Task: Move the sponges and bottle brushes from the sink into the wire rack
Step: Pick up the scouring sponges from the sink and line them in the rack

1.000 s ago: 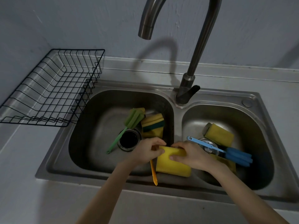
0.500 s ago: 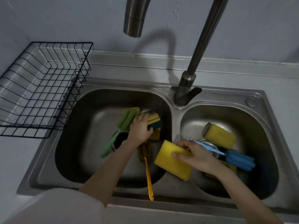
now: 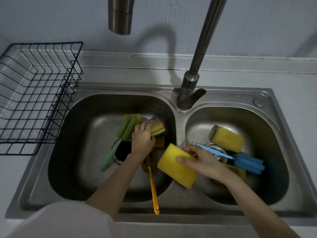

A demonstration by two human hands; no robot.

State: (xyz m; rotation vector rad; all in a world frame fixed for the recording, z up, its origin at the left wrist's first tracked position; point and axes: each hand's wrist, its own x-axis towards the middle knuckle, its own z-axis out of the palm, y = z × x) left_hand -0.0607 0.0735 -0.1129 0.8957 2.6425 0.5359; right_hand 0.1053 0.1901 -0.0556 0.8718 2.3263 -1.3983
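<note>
My left hand (image 3: 142,140) has let go of the big sponge and reached deeper into the left basin, fingers now curling onto the yellow-green sponge (image 3: 157,129). Right hand (image 3: 204,162) keeps pinching the yellow sponge (image 3: 176,169) over the divider. Wire rack (image 3: 34,93) holds nothing yet; brushes lie in the sink.

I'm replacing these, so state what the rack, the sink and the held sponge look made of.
Wire rack: thin metal wire, apparently black-coated, an open grid. Sink: likely stainless steel, dull brushed grey sheen. Yellow sponge in the right hand: probably soft foam, matte, finely pitted.
</note>
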